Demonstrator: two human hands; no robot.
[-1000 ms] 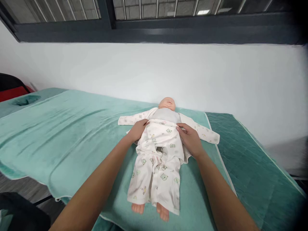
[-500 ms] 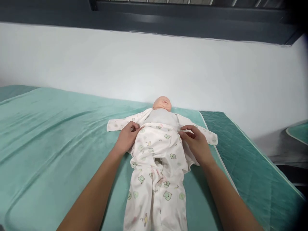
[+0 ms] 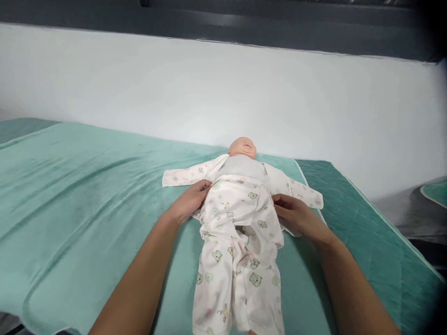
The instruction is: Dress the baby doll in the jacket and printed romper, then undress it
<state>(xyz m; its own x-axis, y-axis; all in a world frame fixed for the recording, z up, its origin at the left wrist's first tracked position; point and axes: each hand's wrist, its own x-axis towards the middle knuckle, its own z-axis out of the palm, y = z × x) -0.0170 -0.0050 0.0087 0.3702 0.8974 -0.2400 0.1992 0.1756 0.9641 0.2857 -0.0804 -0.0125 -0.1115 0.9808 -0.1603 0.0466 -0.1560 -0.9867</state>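
A baby doll lies on its back with its head by the wall. Its white trousers, printed with green bears, reach up over the belly to a pale grey undershirt. A matching white jacket lies open under the doll, with both sleeves spread outward. My left hand is closed at the left side of the trouser waist, fingertips partly hidden by the cloth. At the right side of the waist, my right hand has curled fingers pinching the trouser edge.
A light green sheet with soft wrinkles covers the bed. Darker green quilted cloth borders it at the right. Behind the doll's head rises a white wall, topped by a dark beam.
My right hand has moved lower along the side of the trousers. My left hand stays at the waist. The whole view has shifted slightly, and a bit of the doll's foot shows at the bottom.
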